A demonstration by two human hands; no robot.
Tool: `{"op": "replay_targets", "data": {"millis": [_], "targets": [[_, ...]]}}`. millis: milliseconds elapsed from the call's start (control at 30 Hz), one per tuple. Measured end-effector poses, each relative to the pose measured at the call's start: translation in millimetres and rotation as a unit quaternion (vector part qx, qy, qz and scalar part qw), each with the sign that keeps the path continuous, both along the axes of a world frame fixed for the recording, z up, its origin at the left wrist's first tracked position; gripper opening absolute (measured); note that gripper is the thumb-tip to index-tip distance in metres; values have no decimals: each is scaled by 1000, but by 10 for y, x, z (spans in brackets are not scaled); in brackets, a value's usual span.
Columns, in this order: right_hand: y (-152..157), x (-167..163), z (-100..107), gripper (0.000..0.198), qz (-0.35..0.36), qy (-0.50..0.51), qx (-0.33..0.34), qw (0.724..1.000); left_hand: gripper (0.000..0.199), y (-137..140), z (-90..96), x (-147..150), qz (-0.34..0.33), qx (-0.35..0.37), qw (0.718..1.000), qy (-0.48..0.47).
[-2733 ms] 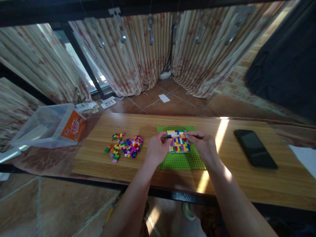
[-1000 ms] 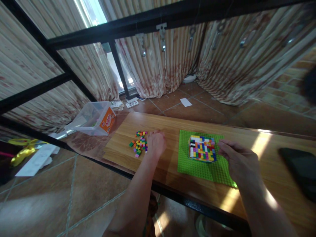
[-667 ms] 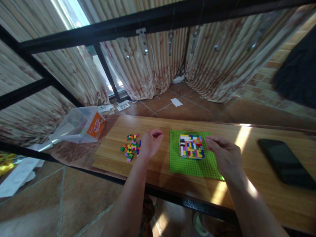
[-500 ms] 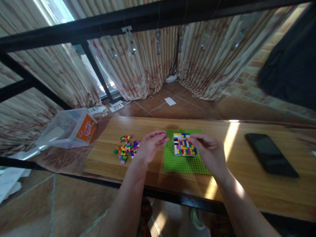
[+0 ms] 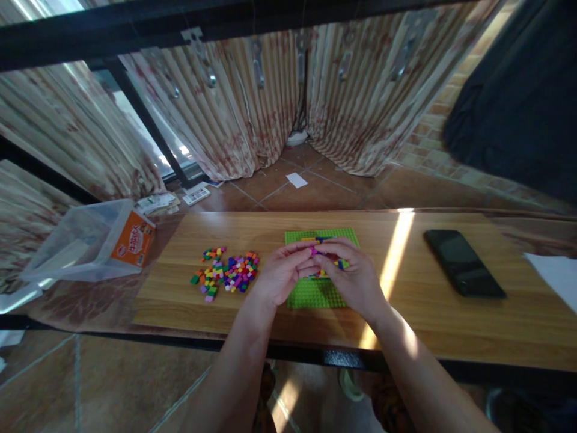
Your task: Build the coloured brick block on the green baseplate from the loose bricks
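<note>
Above the green baseplate, my two hands meet fingertip to fingertip. A small pink toy brick shows between them. My left hand pinches this brick from the left, thumb and forefinger closed. From the right, the closed fingertips of my right hand press on the same brick; whether they hold a second piece is hidden. Under the hands lies a block of many-coloured bricks on the baseplate, mostly covered by my fingers. Left of my left hand, loose bricks lie in a spread-out heap.
A black phone lies on the wooden tabletop at the right, with white paper beyond it. A clear plastic bin with an orange label stands at the left. A dark rail crosses above.
My right hand has left the brick block and moved left to meet my left hand at the pink brick. The view has shifted, so the table sits slightly further left.
</note>
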State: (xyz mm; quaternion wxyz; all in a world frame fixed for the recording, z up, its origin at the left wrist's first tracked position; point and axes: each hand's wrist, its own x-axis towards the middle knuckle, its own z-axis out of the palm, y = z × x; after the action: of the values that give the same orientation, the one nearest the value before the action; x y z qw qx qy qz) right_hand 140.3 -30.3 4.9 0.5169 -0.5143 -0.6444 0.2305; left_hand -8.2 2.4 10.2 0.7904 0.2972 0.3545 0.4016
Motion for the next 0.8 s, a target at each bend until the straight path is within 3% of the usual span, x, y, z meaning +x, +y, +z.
{"op": "replay_targets", "data": {"millis": [233, 533, 800], "targets": [[-9, 5, 0, 11, -20, 10, -9, 1000, 13, 4, 7, 20, 22, -7, 1000, 17], [78, 227, -124, 10, -100, 131, -86, 983, 12, 60, 31, -9, 88, -28, 992, 81], [90, 293, -119, 12, -130, 33, -88, 987, 8, 70, 5, -30, 102, -12, 991, 89]]}}
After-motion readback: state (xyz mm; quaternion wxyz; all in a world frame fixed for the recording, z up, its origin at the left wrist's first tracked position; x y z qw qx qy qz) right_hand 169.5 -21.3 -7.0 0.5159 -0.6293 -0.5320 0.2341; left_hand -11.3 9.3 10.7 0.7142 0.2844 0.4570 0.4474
